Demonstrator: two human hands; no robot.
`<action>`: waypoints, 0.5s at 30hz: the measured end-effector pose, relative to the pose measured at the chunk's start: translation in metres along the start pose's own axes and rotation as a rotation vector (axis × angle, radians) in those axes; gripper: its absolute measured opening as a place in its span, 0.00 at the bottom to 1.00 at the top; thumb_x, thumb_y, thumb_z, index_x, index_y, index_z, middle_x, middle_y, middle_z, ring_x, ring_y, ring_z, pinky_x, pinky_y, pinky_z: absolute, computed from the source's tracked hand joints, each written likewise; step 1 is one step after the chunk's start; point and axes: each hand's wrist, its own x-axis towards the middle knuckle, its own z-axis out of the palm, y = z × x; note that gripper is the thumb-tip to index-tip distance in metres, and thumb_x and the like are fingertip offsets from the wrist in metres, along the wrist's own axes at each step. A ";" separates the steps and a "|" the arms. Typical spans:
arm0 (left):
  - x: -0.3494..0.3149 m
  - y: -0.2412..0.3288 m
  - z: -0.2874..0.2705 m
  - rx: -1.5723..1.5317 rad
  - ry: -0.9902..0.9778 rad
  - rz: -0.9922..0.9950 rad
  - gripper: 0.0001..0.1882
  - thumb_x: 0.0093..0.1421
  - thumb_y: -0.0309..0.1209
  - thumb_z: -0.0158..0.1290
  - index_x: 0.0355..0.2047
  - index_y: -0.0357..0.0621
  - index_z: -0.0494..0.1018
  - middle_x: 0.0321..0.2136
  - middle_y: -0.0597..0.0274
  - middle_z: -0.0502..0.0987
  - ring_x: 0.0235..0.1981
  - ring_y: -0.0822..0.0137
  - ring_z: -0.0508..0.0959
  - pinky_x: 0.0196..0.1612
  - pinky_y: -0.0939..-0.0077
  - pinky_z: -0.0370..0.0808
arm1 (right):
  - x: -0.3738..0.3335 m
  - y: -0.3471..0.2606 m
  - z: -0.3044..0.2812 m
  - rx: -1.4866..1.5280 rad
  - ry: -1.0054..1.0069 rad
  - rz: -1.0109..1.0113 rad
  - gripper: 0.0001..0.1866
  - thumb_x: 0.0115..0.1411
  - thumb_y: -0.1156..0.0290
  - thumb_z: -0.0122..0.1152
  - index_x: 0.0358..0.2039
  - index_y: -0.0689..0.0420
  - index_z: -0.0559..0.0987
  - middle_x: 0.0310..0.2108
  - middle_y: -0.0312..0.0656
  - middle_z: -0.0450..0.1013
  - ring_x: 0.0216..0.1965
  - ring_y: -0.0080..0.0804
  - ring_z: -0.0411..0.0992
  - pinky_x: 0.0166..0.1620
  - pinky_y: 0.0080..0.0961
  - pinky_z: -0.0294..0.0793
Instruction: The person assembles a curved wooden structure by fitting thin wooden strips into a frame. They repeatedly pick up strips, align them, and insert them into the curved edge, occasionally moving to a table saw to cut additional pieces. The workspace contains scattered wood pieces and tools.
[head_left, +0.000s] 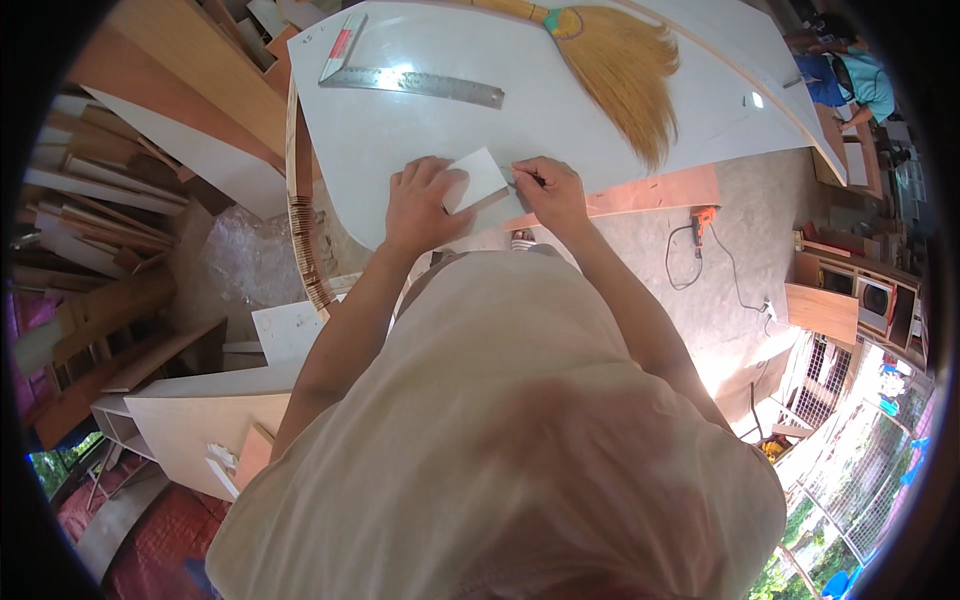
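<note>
White on its face and greyish along its near edge, the block (480, 178) lies between the two hands on the white board (400, 130). Left hand (424, 205) grasps its left end, fingers on the far side and thumb by the near edge. Right hand (550, 195) is pinched around a thin dark tool (541, 181), too small to name surely, close to the block's right corner.

From the right hand, the block lies just to the left; its long axis slants from lower left to upper right. The left hand is nearer, touching it. It looks flat-sided, square-cornered and plain.

Farther out, a metal square (430, 84) lies beyond the left hand, a straw broom (620, 80) beyond the right. An orange drill (703, 222) rests on the floor (640, 260) to the right.
</note>
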 end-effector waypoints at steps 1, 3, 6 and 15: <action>0.000 0.000 0.000 0.000 -0.002 -0.001 0.26 0.44 0.40 0.68 0.46 0.56 0.78 0.52 0.63 0.75 0.58 0.56 0.71 0.56 0.56 0.65 | 0.001 0.000 0.001 0.013 0.003 0.018 0.08 0.61 0.72 0.64 0.40 0.61 0.84 0.33 0.43 0.81 0.32 0.34 0.78 0.38 0.29 0.77; 0.001 0.000 0.000 0.000 -0.005 -0.003 0.26 0.44 0.40 0.68 0.46 0.56 0.78 0.52 0.64 0.75 0.58 0.56 0.71 0.56 0.57 0.65 | 0.002 0.001 0.001 0.040 0.009 0.054 0.09 0.64 0.74 0.62 0.43 0.63 0.83 0.32 0.41 0.81 0.32 0.23 0.76 0.38 0.22 0.76; 0.001 0.001 -0.001 0.007 -0.009 -0.003 0.26 0.44 0.40 0.68 0.46 0.57 0.78 0.52 0.64 0.76 0.58 0.56 0.71 0.56 0.57 0.65 | 0.003 -0.003 0.000 0.112 0.055 0.089 0.11 0.66 0.74 0.59 0.47 0.62 0.82 0.33 0.39 0.81 0.33 0.22 0.76 0.39 0.22 0.77; -0.001 0.000 0.002 0.014 0.007 0.013 0.26 0.44 0.38 0.66 0.47 0.58 0.79 0.54 0.64 0.76 0.58 0.56 0.71 0.56 0.57 0.65 | 0.000 0.002 -0.006 -0.073 -0.038 -0.050 0.10 0.62 0.72 0.61 0.43 0.55 0.84 0.34 0.45 0.81 0.33 0.41 0.79 0.40 0.34 0.77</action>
